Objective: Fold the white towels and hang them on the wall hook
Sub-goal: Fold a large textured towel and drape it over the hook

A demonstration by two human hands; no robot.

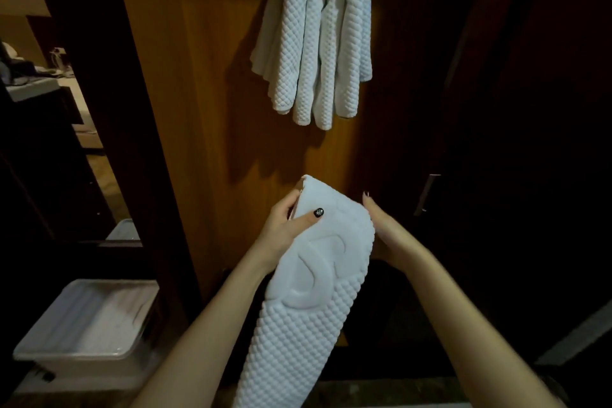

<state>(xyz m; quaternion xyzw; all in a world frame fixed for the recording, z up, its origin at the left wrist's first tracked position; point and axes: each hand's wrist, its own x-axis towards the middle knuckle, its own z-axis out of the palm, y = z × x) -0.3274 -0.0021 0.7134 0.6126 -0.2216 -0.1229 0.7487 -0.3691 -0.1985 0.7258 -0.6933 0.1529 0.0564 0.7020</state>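
Nearest the camera, a folded white towel point(308, 301) with a quilted bubble texture and a raised curved emblem hangs lengthwise from the person's hands, directly below the hanging towels on the wooden wall panel. The left hand point(284, 225) pinches its upper left edge, thumb with a dark-painted nail lying across the front, fingers tucked behind. The right hand point(385, 232) lies against the towel's right edge with fingers extended and loosely spread, not visibly closed around it. Left of the towel and lower, a clear plastic bin point(89, 321) sits on the floor. Farther off, a bunch of white towels point(314, 43) hangs on the wooden wall panel point(212, 93); the hook itself is hidden. Right of the panel, a dark door carries a metal handle point(427, 194).
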